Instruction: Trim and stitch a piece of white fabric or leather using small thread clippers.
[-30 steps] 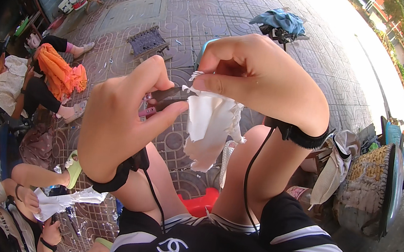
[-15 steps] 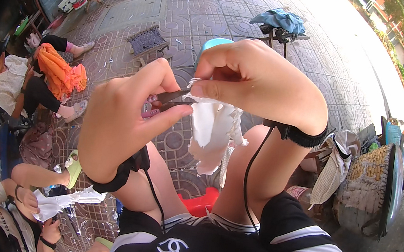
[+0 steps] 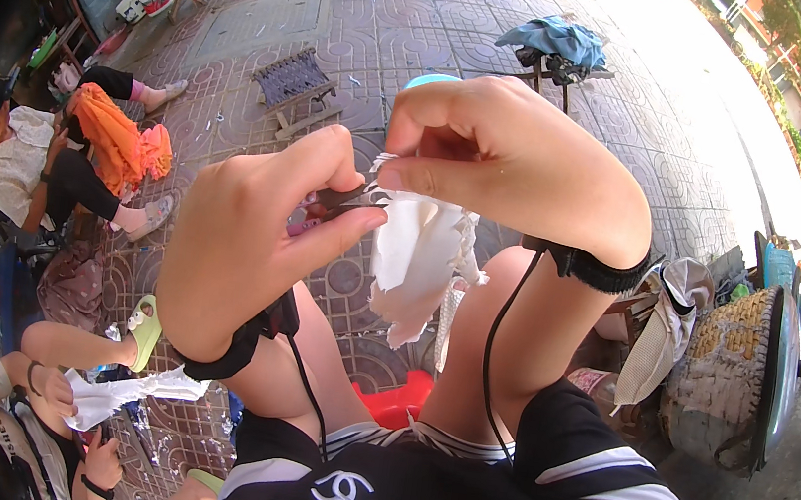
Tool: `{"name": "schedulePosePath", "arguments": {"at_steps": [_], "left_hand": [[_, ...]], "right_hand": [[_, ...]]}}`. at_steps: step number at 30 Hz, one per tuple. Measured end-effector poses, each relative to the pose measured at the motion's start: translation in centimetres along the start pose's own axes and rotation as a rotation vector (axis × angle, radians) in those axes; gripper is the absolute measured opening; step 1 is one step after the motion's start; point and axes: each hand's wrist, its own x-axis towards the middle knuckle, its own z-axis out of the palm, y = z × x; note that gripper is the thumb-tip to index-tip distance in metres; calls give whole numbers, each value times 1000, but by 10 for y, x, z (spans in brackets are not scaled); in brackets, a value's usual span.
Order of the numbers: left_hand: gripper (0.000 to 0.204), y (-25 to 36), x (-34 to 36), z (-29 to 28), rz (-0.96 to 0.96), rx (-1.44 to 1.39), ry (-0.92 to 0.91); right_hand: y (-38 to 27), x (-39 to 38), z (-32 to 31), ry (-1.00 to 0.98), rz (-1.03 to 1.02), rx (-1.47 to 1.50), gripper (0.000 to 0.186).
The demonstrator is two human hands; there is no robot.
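Between my knees hangs a ragged white piece of cloth (image 3: 408,266), its edges frayed and uneven. My right hand (image 3: 531,161) pinches its upper edge between thumb and forefinger. Just to the left, my left hand (image 3: 244,221) is closed round small dark-bladed thread snips (image 3: 341,203), the blades pointing at the cloth's top edge beside my right thumb. The fingers cover most of the snips' handle. A black band with a cord sits on each of my wrists.
At lower left a co-worker's hand (image 3: 53,392) holds another white cloth (image 3: 127,396). A low woven stool (image 3: 291,79) stands ahead, a stool with blue cloth (image 3: 556,44) farther right. A red plastic object (image 3: 394,401) lies below; a wicker basket (image 3: 720,374) stands right.
My left thumb and forefinger have drawn closer together, and the snips' blades have closed up. The white cloth has shifted slightly left. My right hand has hardly moved.
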Motion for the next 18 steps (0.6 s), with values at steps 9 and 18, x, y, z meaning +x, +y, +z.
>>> {"name": "schedulePosePath", "arguments": {"at_steps": [9,18], "left_hand": [[27,-3,2,3,49,-26,40],[26,-1,1,3,30,-42,35]], "right_hand": [[-2,-1,-1,2,18,12,20],[0,-1,-1,-20,36,12,22]]}}
